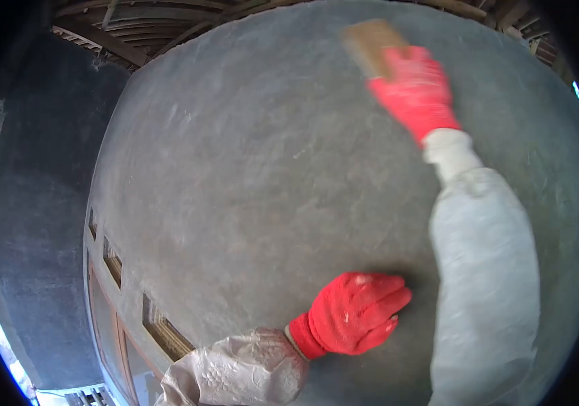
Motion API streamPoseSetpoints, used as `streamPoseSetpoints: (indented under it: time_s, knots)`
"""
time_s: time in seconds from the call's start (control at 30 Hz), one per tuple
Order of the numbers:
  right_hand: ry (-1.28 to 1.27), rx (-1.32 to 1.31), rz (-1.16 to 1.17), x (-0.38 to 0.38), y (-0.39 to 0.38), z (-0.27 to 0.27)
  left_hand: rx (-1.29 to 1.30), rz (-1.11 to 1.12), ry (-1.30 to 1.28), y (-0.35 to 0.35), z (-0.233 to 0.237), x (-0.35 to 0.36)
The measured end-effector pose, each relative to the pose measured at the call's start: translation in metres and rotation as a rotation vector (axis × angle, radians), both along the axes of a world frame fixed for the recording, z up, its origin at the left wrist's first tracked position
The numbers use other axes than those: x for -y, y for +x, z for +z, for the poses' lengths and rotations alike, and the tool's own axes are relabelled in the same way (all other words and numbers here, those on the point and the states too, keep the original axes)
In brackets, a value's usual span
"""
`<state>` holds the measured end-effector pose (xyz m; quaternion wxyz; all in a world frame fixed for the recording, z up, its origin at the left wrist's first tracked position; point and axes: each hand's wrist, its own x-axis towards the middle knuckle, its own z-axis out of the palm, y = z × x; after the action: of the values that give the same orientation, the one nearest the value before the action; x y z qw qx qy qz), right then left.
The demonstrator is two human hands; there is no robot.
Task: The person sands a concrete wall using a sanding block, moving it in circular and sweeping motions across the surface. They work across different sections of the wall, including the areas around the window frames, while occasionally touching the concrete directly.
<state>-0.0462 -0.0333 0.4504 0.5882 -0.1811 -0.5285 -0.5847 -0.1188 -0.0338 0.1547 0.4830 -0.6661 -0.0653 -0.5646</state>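
Observation:
My right hand [416,88], in a red glove, grips a flat tan block [376,46] high on the grey plastered wall [255,155]. The block lies against the wall, and motion blurs it and the glove. Lower down, near the bottom middle, my left hand [359,313], also in a red glove, is beside the wall with its fingers bent and pointing right. Its palm side is mostly hidden, and nothing shows in it.
Small recessed openings [166,336] run along the wall's lower left, above a wood-framed window or door [125,355]. A darker wall [42,203] stands at the left. Wooden roof beams [100,42] cross above the wall's top edge.

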Motion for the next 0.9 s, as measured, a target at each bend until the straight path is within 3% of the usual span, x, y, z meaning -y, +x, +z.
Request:
streamPoseSetpoints:
  time_s: [0.13,0.23,0.4,0.47,0.57,0.67,0.77,0.9]
  knots:
    - [0.024,-0.573,-0.048,-0.014,0.102,0.089,-0.007,-0.027,-0.034,-0.003,0.001,-0.001]
    - [-0.083,-0.567,-0.054,-0.004,0.095,0.108,-0.097,-0.071,-0.053,-0.003,0.001,-0.004]
    - [-0.067,-0.042,-0.056,0.006,-0.04,0.051,-0.177,0.016,-0.054,-0.002,-0.003,-0.008]
    - [-0.025,0.049,-0.023,-0.003,-0.077,0.041,-0.214,0.037,-0.041,-0.003,-0.006,-0.015]
    - [-0.071,-0.023,-0.065,0.003,-0.051,0.057,-0.178,0.022,-0.009,-0.003,-0.006,-0.012]
    - [-0.07,-0.351,-0.006,0.002,0.002,0.091,-0.198,0.067,-0.071,-0.003,-0.009,-0.014]
    - [-0.025,-0.43,-0.021,-0.001,0.014,0.103,-0.228,0.087,-0.071,-0.003,-0.009,-0.013]
    - [-0.037,-0.109,-0.034,0.0,-0.043,0.079,-0.23,0.104,-0.033,-0.003,-0.01,-0.013]
